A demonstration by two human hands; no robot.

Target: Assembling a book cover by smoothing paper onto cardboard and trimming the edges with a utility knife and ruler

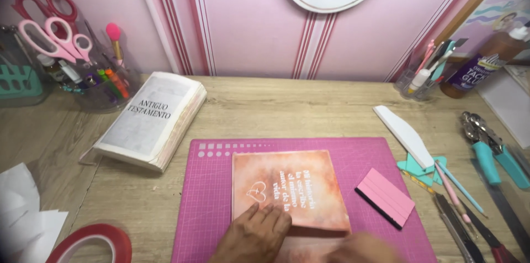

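Pink striped wall behind a pale wooden desk (309,105); a pink cutting mat (210,197) lies at its near edge and serves as landmark. On the mat's centre sits an orange cover (298,186) with white lettering and a small heart, square to the mat's grid.

Left hand (255,235) lies flat, fingers together, pressing the cover's near left corner; nothing is gripped. Right hand (364,249) is blurred at the cover's near right edge; cannot tell whether it is open or closed.

Judgement: pressing goes best with an even, flat palm, worked from the middle outward, keeping the cover aligned with the grid so it doesn't skew.

Around the mat:
- pink scraper (385,197) on its right part, just beside the cover, easy to bump
- white folding tool (404,135) off the right edge, over teal shapes
- knives, pens and teal-handled pliers (491,150) farther right
- open book (149,119) off the upper left corner
- red tape roll (94,243) and white paper scraps off the left edge
- jar of scissors (49,36) well behind, left
- glue bottle (486,59) well behind, right
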